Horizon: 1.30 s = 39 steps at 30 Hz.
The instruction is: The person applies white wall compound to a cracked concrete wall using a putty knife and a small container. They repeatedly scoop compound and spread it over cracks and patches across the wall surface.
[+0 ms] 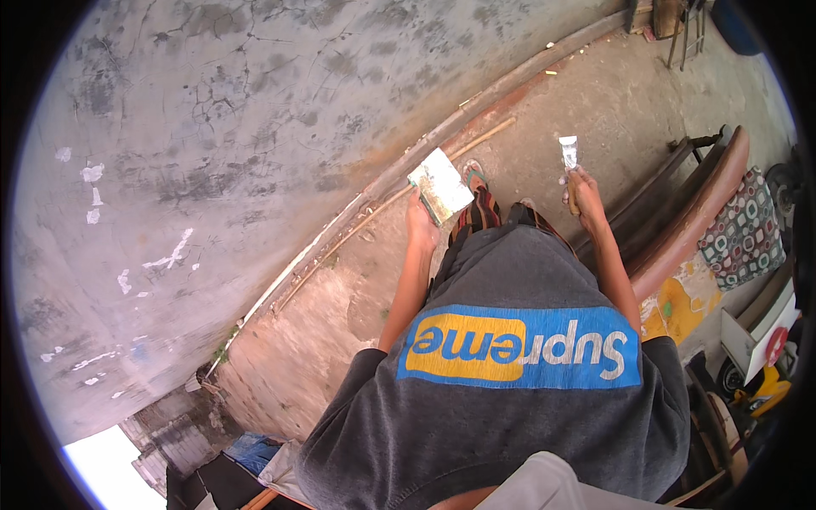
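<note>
In my left hand (420, 221) is a flat, squarish board (441, 185) smeared with white paste, its edge greenish; the fingers beneath it are hidden. My right hand (585, 195) grips the wooden handle of a putty knife (569, 153), whose blade points away from me and is coated white. Both hands are held apart in front of my body, above the floor. To the left rises a grey, cracked wall (255, 110) with several white patches (174, 251) on its lower-left part. Neither the board nor the knife touches the wall.
A long wooden stick (489, 138) lies along the wall's foot. On the right stand a brown padded bench (693, 223) and a patterned cloth (745, 234). Further round are a white box (752, 340) and a yellow object (767, 393). A blue tub (738, 27) stands far right.
</note>
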Motion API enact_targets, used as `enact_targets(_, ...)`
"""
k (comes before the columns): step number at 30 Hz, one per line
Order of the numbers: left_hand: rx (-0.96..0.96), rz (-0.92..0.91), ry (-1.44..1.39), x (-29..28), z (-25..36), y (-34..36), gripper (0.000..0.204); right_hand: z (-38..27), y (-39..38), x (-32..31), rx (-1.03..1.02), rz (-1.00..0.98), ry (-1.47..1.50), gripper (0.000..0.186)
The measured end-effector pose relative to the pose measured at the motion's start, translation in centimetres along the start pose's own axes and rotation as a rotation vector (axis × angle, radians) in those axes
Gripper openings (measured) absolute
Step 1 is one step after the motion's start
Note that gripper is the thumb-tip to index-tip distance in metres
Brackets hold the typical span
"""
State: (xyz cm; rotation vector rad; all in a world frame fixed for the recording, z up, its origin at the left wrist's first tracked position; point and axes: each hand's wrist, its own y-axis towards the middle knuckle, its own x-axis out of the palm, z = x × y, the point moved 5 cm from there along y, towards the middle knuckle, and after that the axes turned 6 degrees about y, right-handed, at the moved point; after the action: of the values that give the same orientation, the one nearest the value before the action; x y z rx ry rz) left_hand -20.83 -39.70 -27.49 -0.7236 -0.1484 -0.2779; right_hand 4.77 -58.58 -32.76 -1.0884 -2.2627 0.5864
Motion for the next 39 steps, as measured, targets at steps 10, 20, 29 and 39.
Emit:
enact_targets(10,-0.061,0.150,-0.208,-0.7,-2.3,1.1,0.046,0.9,0.2,2.0,0.027,-0.107,-0.155,0.019)
enact_targets(20,-0.108,0.104,-0.238,1.4,-1.2,-0.8,0.048,1.0,-0.2,3.0,0.048,-0.161,-0.272,0.019)
enact_targets(29,-0.064,0.075,-0.357,-1.4,-5.2,3.3,0.046,0.7,0.0,3.4,0.032,-0.189,-0.328,0.020)
enact_targets(39,-0.069,0.056,-0.269,-0.1,-4.2,3.0,0.050,2.2,0.7,3.2,0.069,-0.203,-0.353,0.019)
